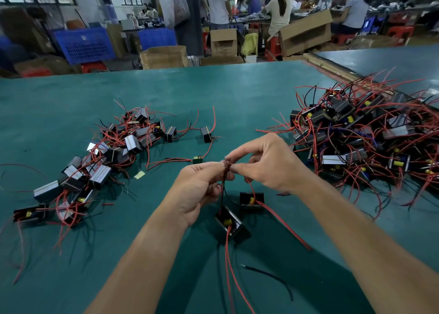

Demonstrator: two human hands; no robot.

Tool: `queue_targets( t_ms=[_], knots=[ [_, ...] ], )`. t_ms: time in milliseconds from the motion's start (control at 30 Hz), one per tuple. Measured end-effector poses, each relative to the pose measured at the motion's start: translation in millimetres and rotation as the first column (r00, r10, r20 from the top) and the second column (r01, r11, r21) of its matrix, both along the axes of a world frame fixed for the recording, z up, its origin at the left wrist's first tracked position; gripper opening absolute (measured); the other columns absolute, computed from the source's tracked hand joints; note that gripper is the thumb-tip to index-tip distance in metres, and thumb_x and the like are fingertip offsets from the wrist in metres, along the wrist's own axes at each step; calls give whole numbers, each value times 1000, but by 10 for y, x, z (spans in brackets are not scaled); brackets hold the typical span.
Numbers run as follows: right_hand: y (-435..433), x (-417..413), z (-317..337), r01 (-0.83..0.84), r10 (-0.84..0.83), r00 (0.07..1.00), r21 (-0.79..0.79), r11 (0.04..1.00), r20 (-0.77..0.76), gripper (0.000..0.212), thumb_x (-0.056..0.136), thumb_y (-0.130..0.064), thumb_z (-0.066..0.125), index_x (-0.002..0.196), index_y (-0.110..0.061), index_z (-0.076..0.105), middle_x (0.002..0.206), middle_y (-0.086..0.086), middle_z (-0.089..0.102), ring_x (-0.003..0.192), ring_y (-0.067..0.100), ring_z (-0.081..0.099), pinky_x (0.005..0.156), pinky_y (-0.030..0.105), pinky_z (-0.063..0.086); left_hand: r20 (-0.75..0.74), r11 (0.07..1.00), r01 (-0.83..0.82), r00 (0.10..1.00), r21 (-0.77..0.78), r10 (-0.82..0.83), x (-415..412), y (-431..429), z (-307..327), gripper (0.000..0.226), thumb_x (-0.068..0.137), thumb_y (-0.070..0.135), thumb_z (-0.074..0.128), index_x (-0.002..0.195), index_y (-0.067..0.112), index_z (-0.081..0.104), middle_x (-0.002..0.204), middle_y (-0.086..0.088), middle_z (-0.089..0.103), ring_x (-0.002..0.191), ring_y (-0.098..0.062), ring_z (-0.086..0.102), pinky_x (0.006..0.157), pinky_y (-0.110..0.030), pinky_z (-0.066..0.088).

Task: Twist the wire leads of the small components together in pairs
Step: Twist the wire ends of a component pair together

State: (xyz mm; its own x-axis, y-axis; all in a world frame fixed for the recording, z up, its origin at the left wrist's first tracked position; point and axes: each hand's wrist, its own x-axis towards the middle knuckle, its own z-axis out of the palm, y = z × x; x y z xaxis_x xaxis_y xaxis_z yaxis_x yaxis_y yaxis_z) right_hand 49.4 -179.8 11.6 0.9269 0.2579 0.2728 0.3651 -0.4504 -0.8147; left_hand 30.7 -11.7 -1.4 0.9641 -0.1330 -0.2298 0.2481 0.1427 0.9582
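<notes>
Green bench mat (213,95) underlies everything; at frame centre the left hand (202,183) and right hand (268,166) both pinch wire leads (223,188) rising from black components (231,221) just below. Best to anchor the left pinch and roll the right for tightness.

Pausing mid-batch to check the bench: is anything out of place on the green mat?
A small bare green circuit board lies alone mid-mat, unlike the black boxed components. A yellow tape scrap sits beside the left pile. The left hand and right hand pinch the wire leads normally.
</notes>
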Motion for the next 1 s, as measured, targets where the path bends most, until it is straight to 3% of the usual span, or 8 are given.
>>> queue_targets(
  t_ms=[67,200,300,400,533,667,800,1000],
  knots=[
    [-6,3,0,-13,13,1000,-18,1000,2,15,79,-15,78,83,-29,80,62,20,66,47,15,40,52,24,34,-8,1000,-4,1000,1,4,-1,5,5,23,95,17,59,75,13,71,67,-1,69,39,-2,41,39,-10,36],
    [9,13,8,-34,34,999,-15,999,8,19,80,-19,76,81,-37,77,71,23,69,47,18,39,50,26,33,-8,1000,10,1000,-2,-10,9,-6,12,18,95,17,58,81,13,69,66,2,69,42,-1,39,39,-9,35],
    [15,24,4,-70,70,998,2,998,0,18,82,-17,73,84,-34,78,79,26,70,50,38,50,52,43,46,-9,1000,18,1000,6,-18,17,-5,4,17,96,15,55,83,13,66,64,2,68,42,-2,38,39,-10,35],
    [5,24,7,-104,104,995,15,994,-6,16,82,-14,72,85,-27,79,82,31,68,54,41,54,57,53,50,2,999,47,999,26,-47,6,-1,8,15,96,14,54,85,13,64,61,3,67,39,-1,38,38,-10,33],
    [-8,22,24,-134,134,991,24,991,-10,14,82,-13,75,84,-26,79,81,31,68,53,41,53,54,50,48,17,998,56,998,38,-57,-7,3,13,16,96,15,54,81,15,60,59,5,65,38,0,39,37,-10,32],
    [-34,21,28,-157,158,987,45,987,-18,18,80,-15,77,80,-33,78,74,31,66,54,26,47,52,43,41,8,997,60,998,41,-60,-9,10,16,19,96,15,55,78,17,59,58,6,64,37,1,39,36,-9,32],
    [-30,10,13,-150,153,988,77,986,-32,24,80,-6,77,83,-29,75,71,-2,70,54,17,49,55,33,43,-3,996,82,997,31,-82,-9,10,9,17,94,17,58,78,17,56,58,7,62,38,1,37,36,-9,31],
    [-53,6,34,-222,230,963,67,973,-139,8,89,-4,68,94,-6,73,79,16,73,60,22,56,63,40,53,10,994,103,995,25,-103,11,10,3,23,94,21,61,74,17,49,57,5,62,37,0,37,36,-10,31]
  ],
)
